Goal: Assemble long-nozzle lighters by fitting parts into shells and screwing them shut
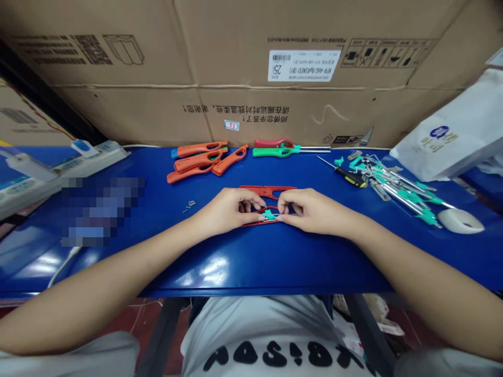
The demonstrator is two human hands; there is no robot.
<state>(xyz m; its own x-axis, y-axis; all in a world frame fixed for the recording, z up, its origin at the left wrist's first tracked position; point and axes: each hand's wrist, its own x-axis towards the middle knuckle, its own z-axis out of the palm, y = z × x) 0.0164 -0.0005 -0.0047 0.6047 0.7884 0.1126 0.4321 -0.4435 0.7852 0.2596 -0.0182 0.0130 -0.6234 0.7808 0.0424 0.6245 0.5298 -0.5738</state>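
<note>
Both hands work close together at the middle of the table. Thumb and fingers of my left hand [236,209] are pinched at a small green lighter trigger [269,214]. My right hand [304,209] is closed at the right end of the same assembly, on a pale rod-like part beside the trigger; its fingertips partly hide it. Beneath the hands lies a red lighter casing half [261,223], mostly covered by the fingers. Just behind them, another red casing half [267,191] rests with its inner side up.
Several orange lighter casings [196,161] lie back left, with red and green lighter bodies [273,152] beside them. Small screws [191,203] lie left of my hands. At right are a screwdriver [351,177], metal tubes with green parts [408,196] and a white mouse-shaped object [460,221].
</note>
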